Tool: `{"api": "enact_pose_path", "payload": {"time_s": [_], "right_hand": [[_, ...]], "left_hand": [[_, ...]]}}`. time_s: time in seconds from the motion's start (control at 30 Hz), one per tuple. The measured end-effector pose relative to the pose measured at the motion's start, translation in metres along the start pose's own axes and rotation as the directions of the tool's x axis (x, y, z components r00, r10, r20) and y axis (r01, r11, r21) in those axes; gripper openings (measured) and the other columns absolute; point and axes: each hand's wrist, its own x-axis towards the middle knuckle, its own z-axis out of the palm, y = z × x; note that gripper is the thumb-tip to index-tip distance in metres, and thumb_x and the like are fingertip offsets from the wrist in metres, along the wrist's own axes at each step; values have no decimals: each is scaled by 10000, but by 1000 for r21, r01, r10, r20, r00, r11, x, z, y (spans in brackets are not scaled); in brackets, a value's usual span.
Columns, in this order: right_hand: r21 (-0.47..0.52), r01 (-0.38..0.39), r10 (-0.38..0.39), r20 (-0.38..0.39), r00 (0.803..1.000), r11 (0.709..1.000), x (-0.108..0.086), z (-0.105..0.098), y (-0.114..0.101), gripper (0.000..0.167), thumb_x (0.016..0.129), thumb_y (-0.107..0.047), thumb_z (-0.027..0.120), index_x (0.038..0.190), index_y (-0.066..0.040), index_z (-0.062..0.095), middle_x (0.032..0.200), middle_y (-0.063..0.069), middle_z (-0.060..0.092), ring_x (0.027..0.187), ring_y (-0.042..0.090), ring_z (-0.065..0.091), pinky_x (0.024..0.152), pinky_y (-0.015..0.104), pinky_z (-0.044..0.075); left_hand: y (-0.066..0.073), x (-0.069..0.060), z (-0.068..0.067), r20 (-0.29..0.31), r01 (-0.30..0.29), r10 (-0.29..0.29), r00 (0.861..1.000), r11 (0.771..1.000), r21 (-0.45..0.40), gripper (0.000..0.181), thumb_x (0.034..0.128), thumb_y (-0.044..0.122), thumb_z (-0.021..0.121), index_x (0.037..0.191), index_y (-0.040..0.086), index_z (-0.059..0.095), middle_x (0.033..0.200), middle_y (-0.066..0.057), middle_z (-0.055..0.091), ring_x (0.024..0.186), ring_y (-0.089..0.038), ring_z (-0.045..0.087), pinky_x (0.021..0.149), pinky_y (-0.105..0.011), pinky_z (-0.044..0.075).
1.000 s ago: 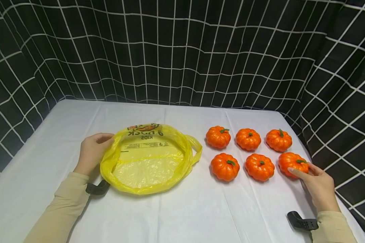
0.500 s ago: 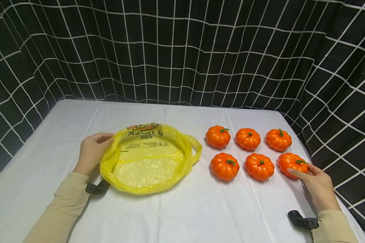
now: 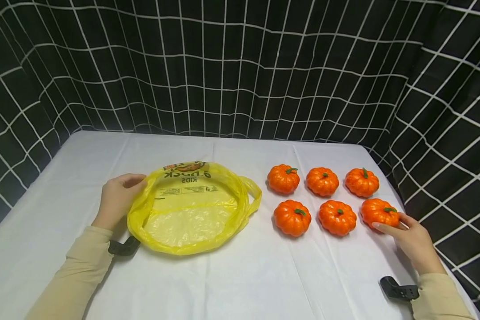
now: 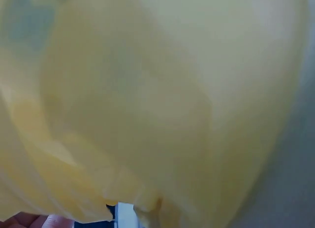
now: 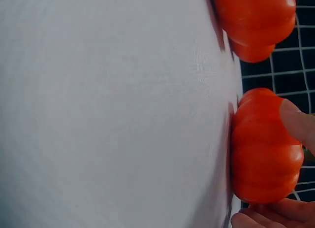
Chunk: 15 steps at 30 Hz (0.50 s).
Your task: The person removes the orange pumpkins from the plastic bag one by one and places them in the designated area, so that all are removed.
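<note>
A yellow plastic bag (image 3: 192,229) sits on the white table with its mouth spread wide and its rim rolled down. My left hand (image 3: 118,198) holds its left rim; part of the fingers is hidden behind the plastic. In the left wrist view the bag (image 4: 162,105) fills most of the picture, with fingers (image 4: 56,221) at the bottom left. At the right end of the front row, my right hand (image 3: 414,242) grips an orange mini pumpkin (image 3: 378,213), thumb on the near side, other fingers on the right. The right wrist view shows this pumpkin (image 5: 266,149) between thumb and fingers, close to the tabletop.
Beside it in the front row lie two more pumpkins (image 3: 337,218) (image 3: 292,218). Three others form the back row: left (image 3: 283,179), middle (image 3: 322,181) and right (image 3: 362,182). Black cloth with a white grid (image 3: 224,66) hangs behind and beside the table (image 3: 244,284).
The head view has shifted slightly, so everything appears a little further left. Both hands keep their places on the bag and the pumpkin.
</note>
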Motion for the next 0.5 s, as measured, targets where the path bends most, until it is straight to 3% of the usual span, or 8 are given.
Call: {"api": "enact_pose_path", "payload": {"time_s": [0.2, 0.37, 0.4, 0.5], "right_hand": [[-26, 50, -51, -16, 999, 998, -5, -8, -10, 986, 961, -525, 542, 1540, 90, 34, 1570, 380, 111, 1452, 547, 186, 1159, 656, 239], [-34, 122, -125, -99, 987, 992, -12, -21, -30, 927, 984, -554, 461, 1554, 59, 63, 1580, 370, 138, 1439, 550, 210, 1126, 670, 268], [-41, 137, -141, -127, 982, 990, -12, -24, -35, 900, 991, -558, 437, 1562, 39, 80, 1580, 364, 171, 1427, 539, 253, 1099, 641, 359], [-64, 182, -192, -205, 960, 981, -12, -32, -54, 818, 1017, -545, 364, 1572, 2, 111, 1576, 352, 219, 1411, 536, 296, 1079, 647, 382]], "left_hand": [[5, 3, -10, 50, -13, 9, 999, 998, 69, 405, 992, 262, 571, 1302, 6, 618, 1315, -228, 637, 1283, -400, 541, 1099, -541, 428], [13, 7, -33, 48, -98, 91, 995, 977, 191, 396, 993, 252, 564, 1283, -10, 624, 1294, -238, 645, 1259, -417, 550, 1074, -570, 433], [16, 8, -38, 42, -121, 114, 993, 969, 214, 389, 991, 241, 565, 1273, -20, 627, 1281, -247, 649, 1242, -423, 559, 1059, -572, 443], [25, 15, -50, 19, -164, 165, 986, 948, 272, 386, 991, 209, 554, 1278, -42, 612, 1273, -272, 641, 1181, -436, 586, 991, -571, 495]]}}
